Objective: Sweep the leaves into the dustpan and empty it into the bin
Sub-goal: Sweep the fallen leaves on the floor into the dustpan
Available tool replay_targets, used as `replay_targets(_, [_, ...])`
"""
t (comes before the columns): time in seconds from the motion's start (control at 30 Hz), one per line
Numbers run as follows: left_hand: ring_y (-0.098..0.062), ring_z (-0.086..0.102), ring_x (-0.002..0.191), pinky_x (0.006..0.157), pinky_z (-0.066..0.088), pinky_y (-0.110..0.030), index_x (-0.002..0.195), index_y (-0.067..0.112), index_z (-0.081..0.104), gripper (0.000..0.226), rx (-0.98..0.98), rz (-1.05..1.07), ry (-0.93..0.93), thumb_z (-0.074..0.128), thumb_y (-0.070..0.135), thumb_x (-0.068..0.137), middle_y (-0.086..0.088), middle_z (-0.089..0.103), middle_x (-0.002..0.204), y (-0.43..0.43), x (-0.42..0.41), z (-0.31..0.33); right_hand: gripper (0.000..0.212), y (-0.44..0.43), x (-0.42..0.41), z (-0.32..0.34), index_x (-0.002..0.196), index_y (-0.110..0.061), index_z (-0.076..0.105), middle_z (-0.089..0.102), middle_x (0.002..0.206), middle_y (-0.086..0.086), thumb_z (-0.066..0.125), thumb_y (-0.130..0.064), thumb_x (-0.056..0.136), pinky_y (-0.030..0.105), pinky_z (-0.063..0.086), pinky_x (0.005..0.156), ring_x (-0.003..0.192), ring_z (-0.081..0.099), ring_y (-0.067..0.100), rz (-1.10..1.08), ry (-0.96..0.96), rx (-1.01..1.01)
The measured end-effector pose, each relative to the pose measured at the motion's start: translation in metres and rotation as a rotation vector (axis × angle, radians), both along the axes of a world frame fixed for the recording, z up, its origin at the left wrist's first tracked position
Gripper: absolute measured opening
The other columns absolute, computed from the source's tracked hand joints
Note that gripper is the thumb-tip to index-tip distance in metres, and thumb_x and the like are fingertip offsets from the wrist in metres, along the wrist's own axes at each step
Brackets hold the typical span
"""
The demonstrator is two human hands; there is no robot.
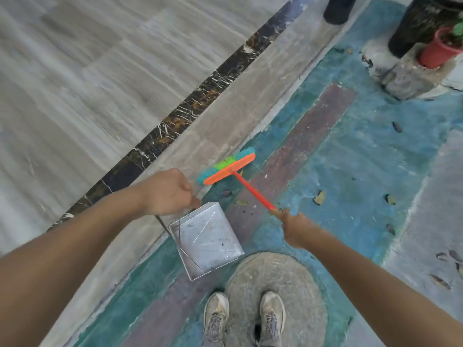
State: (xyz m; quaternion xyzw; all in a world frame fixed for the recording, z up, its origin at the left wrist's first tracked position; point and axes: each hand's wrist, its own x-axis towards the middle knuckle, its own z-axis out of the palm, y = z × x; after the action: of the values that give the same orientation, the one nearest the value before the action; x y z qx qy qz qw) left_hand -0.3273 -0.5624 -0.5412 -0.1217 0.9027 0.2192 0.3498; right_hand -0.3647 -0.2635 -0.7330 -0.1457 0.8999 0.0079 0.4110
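My left hand (pixel 170 192) is closed on the thin wire handle of a square metal dustpan (pixel 209 240), which hangs tilted just above the painted floor in front of my feet. My right hand (pixel 292 225) grips the orange handle of a broom (pixel 229 169). Its orange head with blue and green bristles rests on the floor just beyond the dustpan. Dry leaves lie scattered on the blue-green floor: one (pixel 319 197) to the right of the broom handle, one (pixel 241 203) beside the dustpan's far corner, and several more (pixel 390 199) further right.
A round concrete cover (pixel 275 279) lies under my shoes. A stone block (pixel 411 78) with a red plant pot (pixel 437 50) and a dark pot (pixel 423 23) stands at the back right, another dark container (pixel 338 7) behind it. Grey tiled floor with a dark marble strip (pixel 175 118) spreads left.
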Motion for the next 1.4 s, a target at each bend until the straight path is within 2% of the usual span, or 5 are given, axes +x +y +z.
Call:
replay_targets(0.47, [-0.018, 0.034, 0.048, 0.049, 0.031, -0.028, 0.048, 0.012, 0.038, 0.054, -0.107, -0.116, 0.072, 0.065, 0.035, 0.088, -0.002, 0.034, 0.050, -0.044, -0.030, 0.006, 0.022, 0.185, -0.005, 0.083, 0.109, -0.027, 0.055, 0.054, 0.071, -0.010, 0.038, -0.035, 0.098, 0.027, 0.040, 0.063, 0.076, 0.062, 0.013, 0.042, 0.009, 0.229])
replay_targets(0.63, [-0.017, 0.037, 0.049, 0.049, 0.030, -0.028, 0.046, 0.011, 0.038, 0.056, -0.171, -0.161, 0.116, 0.065, 0.038, 0.088, -0.003, 0.038, 0.050, -0.046, -0.039, 0.002, 0.037, 0.155, -0.022, 0.076, 0.125, -0.022, 0.052, 0.071, 0.101, 0.008, 0.032, -0.041, 0.101, 0.038, 0.049, 0.075, 0.093, 0.066, 0.030, -0.038, 0.094, 0.103])
replay_targets(0.83, [-0.019, 0.036, 0.046, 0.050, 0.033, -0.028, 0.045, 0.011, 0.038, 0.056, -0.174, -0.246, 0.119, 0.068, 0.036, 0.085, 0.001, 0.033, 0.042, -0.025, -0.054, -0.002, 0.027, 0.104, -0.024, 0.030, 0.119, -0.021, 0.051, 0.063, 0.111, 0.018, 0.040, -0.031, 0.097, 0.032, 0.041, 0.066, 0.096, 0.063, 0.036, -0.078, 0.029, 0.109])
replay_targets(1.13, [-0.012, 0.029, 0.039, 0.051, 0.031, -0.028, 0.044, 0.013, 0.034, 0.057, -0.167, -0.325, 0.074, 0.072, 0.036, 0.080, 0.003, 0.027, 0.039, 0.029, -0.096, -0.001, 0.049, 0.265, 0.014, 0.075, 0.135, -0.041, 0.035, 0.055, 0.090, 0.003, 0.038, -0.021, 0.090, 0.034, 0.045, 0.060, 0.088, 0.065, 0.027, 0.028, -0.020, 0.329])
replay_targets(1.4, [-0.017, 0.030, 0.044, 0.052, 0.030, -0.028, 0.041, 0.013, 0.032, 0.060, -0.176, -0.399, 0.065, 0.074, 0.032, 0.079, 0.005, 0.025, 0.039, 0.113, -0.130, -0.005, 0.038, 0.360, 0.054, 0.099, 0.133, -0.032, 0.041, 0.042, 0.078, -0.004, 0.039, -0.024, 0.096, 0.035, 0.053, 0.063, 0.078, 0.060, 0.020, -0.100, -0.037, 0.397])
